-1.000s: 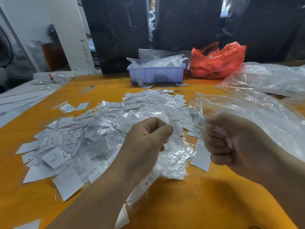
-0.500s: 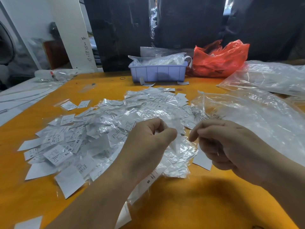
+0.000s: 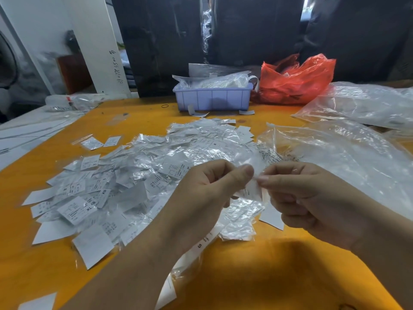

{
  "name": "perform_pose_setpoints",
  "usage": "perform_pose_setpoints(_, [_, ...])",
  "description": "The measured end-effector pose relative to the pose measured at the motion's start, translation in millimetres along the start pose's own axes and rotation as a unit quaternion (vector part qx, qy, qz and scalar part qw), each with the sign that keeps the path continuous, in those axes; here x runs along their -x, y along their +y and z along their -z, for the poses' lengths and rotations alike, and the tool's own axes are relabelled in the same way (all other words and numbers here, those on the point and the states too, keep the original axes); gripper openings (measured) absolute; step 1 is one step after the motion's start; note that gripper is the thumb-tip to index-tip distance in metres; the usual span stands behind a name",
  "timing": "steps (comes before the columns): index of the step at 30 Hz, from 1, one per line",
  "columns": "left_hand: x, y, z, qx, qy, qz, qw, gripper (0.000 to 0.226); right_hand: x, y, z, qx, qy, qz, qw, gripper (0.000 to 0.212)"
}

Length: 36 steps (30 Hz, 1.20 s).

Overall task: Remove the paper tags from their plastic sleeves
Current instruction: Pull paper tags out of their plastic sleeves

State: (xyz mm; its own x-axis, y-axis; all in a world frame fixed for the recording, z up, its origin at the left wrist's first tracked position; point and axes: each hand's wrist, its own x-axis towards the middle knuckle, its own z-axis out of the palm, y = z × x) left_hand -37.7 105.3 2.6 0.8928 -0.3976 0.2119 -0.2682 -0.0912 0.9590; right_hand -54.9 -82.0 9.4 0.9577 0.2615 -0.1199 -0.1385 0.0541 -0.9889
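A wide pile of small white paper tags in clear plastic sleeves covers the middle of the orange table. Above the pile's near right side my left hand pinches one clear sleeve with a tag between thumb and forefinger. My right hand meets it from the right, its thumb and forefinger pinching the same sleeve's edge. The sleeve is blurred, and how far the tag sits inside it cannot be made out.
A large clear plastic bag lies right of the pile, another clear bag behind it. A lilac plastic bin and a red plastic bag stand at the table's far edge. Loose tags lie at the near left.
My right hand has opened from a fist, moved left and taken hold of the sleeve that my left hand holds. The left hand has stayed roughly in place.
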Motion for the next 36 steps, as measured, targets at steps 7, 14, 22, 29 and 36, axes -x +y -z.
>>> perform_pose_setpoints(7, [-1.3,-4.3,2.9,0.034,0.058,-0.001,0.998,0.016,-1.4,-2.6,3.8,-0.061,0.098,0.048,0.992,0.012])
perform_pose_setpoints(14, [0.1,-4.3,-0.3,0.027,0.041,0.0,0.999,0.047,-1.2,-0.9,3.2,-0.115,0.106,0.018,0.988,0.02])
perform_pose_setpoints(22, [0.3,-5.3,-1.3,-0.003,0.026,0.015,1.0,0.027,-3.1,0.6,3.0,-0.123,0.127,0.04,0.983,0.014])
perform_pose_setpoints(29, [0.0,-6.7,-2.1,-0.003,0.049,0.029,0.998,0.033,-7.5,4.9,4.8,-0.111,0.149,0.063,0.981,0.049])
perform_pose_setpoints(36, [0.5,-3.8,-0.2,-0.01,0.052,0.026,0.998,0.018,-4.5,3.3,5.8,-0.059,0.09,0.062,0.992,0.019])
